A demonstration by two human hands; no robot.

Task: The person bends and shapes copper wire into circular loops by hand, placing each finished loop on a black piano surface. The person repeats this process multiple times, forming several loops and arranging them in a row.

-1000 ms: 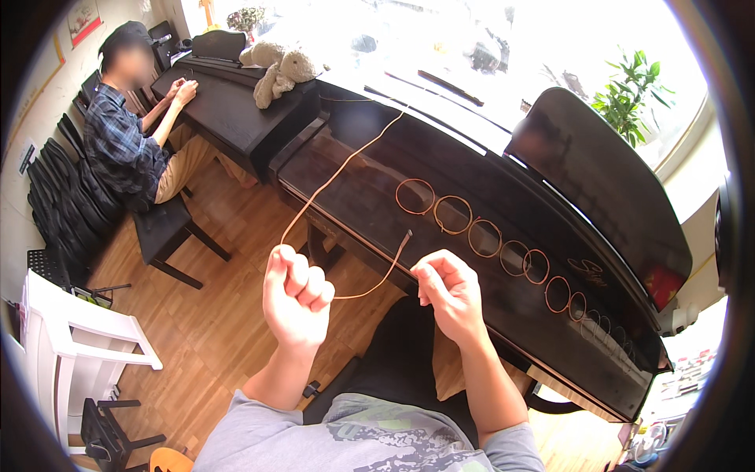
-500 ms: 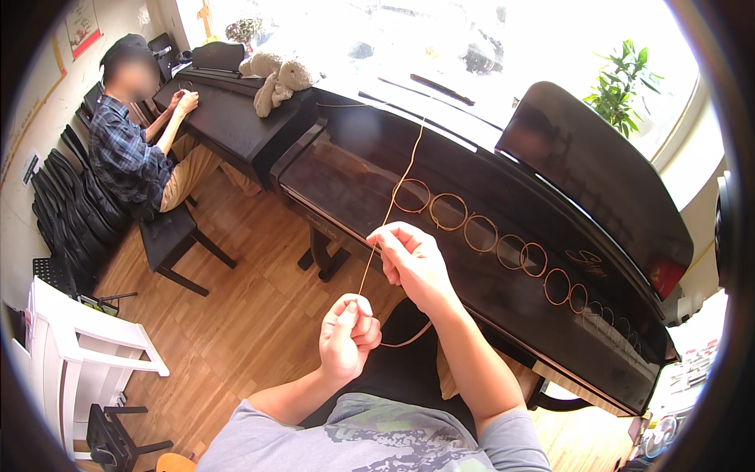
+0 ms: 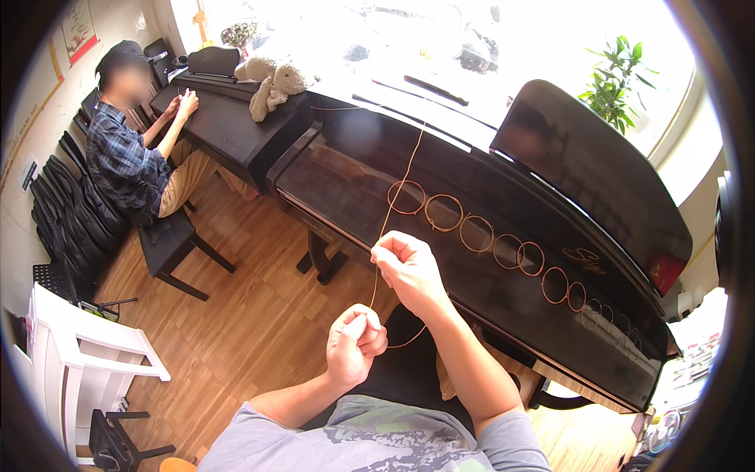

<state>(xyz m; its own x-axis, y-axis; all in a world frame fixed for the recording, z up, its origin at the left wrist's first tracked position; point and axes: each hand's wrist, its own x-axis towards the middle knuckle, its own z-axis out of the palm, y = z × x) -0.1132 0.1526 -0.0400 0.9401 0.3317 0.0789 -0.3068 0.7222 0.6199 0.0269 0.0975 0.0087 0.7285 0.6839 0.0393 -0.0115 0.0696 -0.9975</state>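
A thin bronze-coloured wire [image 3: 407,170] runs from the back of the glossy black piano [image 3: 346,165] down to both my hands. My right hand [image 3: 407,271] pinches it above and right of my left hand [image 3: 354,346], whose curled fingers grip it lower down, over my lap. A loose length loops out to the right from below my left hand. On the piano's top, beyond my right hand, lies a row of several coiled wires [image 3: 475,236], copper-coloured at the left and silvery [image 3: 598,315] at the right end.
Another person [image 3: 126,149] sits left at a second black keyboard [image 3: 228,118] with a plush toy [image 3: 275,86], hands raised together. Black bench [image 3: 169,236], stacked dark cases [image 3: 67,212], white furniture [image 3: 94,354] and small black stool [image 3: 118,436] stand left. A plant [image 3: 613,86] is by the window.
Since a second ago my right hand has moved left onto the wire and my left hand right and down, straightening the stretch above them. In the last half second both shifted slightly.
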